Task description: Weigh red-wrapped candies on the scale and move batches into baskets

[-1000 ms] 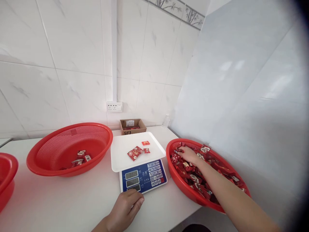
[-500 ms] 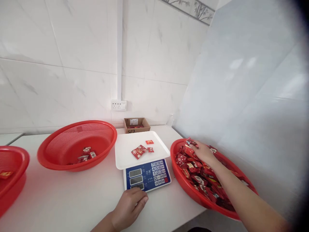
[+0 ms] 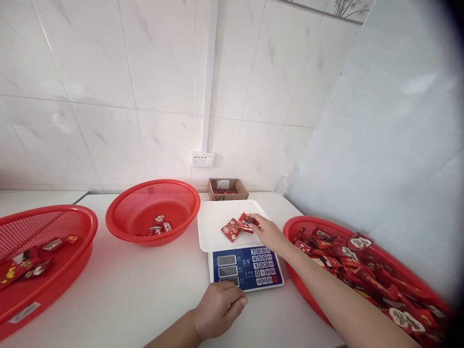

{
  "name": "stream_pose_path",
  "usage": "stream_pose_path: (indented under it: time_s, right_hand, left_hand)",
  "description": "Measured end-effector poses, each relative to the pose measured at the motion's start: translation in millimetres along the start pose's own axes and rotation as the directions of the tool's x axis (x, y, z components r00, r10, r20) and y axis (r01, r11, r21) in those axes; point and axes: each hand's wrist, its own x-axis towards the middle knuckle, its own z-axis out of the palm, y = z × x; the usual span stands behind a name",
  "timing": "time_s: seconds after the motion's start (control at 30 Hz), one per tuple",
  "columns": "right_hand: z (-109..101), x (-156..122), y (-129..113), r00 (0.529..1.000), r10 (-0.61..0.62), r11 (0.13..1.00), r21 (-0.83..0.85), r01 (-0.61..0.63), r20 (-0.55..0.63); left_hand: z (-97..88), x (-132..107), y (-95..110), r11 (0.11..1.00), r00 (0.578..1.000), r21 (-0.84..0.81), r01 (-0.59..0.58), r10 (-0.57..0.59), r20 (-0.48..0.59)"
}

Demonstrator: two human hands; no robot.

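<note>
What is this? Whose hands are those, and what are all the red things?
The camera sits on a person's head, looking down, so you see their own two hands. The left hand rests on the white table by a blue scale. The right hand pinches small red packets over the scale's white tray. More packets lie in three red baskets: the right basket is full, the middle basket has few, the left basket some. A cardboard box sits by the wall.

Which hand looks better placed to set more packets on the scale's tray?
Right, most likely. The right hand is over the tray with red packets at its fingertips; the left hand rests curled in front of the scale.
</note>
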Motion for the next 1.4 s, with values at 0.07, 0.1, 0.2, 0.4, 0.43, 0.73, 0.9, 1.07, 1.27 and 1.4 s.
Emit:
stream_pose_path:
  time_s: [0.07, 0.1, 0.2, 0.4, 0.43, 0.73, 0.9, 1.07, 1.27, 1.4]
  right_hand:
    - [-4.6, 9.7, -2.5, 0.996, 0.057, 0.998, 0.03, -0.056, -0.067]
    - [-6.8, 15.3, -3.9, 0.992, 0.073, 0.997, 0.031, -0.07, -0.1]
    - [-7.7, 31.3, -8.1, 0.988, 0.079, 0.997, 0.006, -0.079, -0.135]
    - [10.7, 39.9, -8.2, 0.998, 0.055, 0.998, -0.042, -0.055, 0.003]
    - [13.4, 37.2, -7.2, 0.998, 0.049, 0.998, -0.041, -0.048, 0.028]
    - [20.5, 9.4, 12.9, 0.991, -0.034, 0.986, -0.158, 0.054, 0.126]
    - [14.0, 1.9, 17.6, 0.993, 0.003, 0.985, -0.169, 0.017, 0.115]
    - [10.8, -7.2, 6.5, 0.994, -0.024, 0.98, -0.193, 0.045, 0.11]
    - [27.3, -15.2, -14.7, 0.965, -0.195, 0.932, -0.272, 0.238, 0.176]
    - [33.8, -19.4, -21.4, 0.935, -0.191, 0.919, -0.279, 0.277, 0.298]
  left_hand:
    - [0.6, -0.3, -0.3, 1.0, 1.0, 0.006, -0.003, 0.003, 0.002]
    - [1.0, -0.5, -0.5, 1.0, 1.0, 0.008, -0.005, 0.005, 0.004]
    - [1.8, -0.9, -1.3, 1.0, 1.0, 0.01, -0.006, 0.006, 0.008]
    - [2.7, -1.7, -3.3, 1.0, 1.0, 0.027, 0.001, -0.001, 0.009]
    - [3.1, -1.9, -3.7, 1.0, 1.0, 0.028, 0.003, -0.003, 0.014]
    - [5.5, -2.8, -5.0, 1.0, 0.999, 0.023, 0.007, -0.008, 0.04]
    - [5.1, -2.0, -5.0, 1.0, 0.999, 0.021, 0.011, -0.012, 0.05]
    - [6.9, -2.4, -5.5, 0.999, 0.998, 0.024, 0.023, -0.024, 0.059]
    - [5.2, -2.0, -4.7, 1.0, 0.998, 0.009, 0.021, -0.021, 0.053]
    - [3.5, -0.5, -4.3, 1.0, 0.999, 0.012, 0.01, -0.01, 0.048]
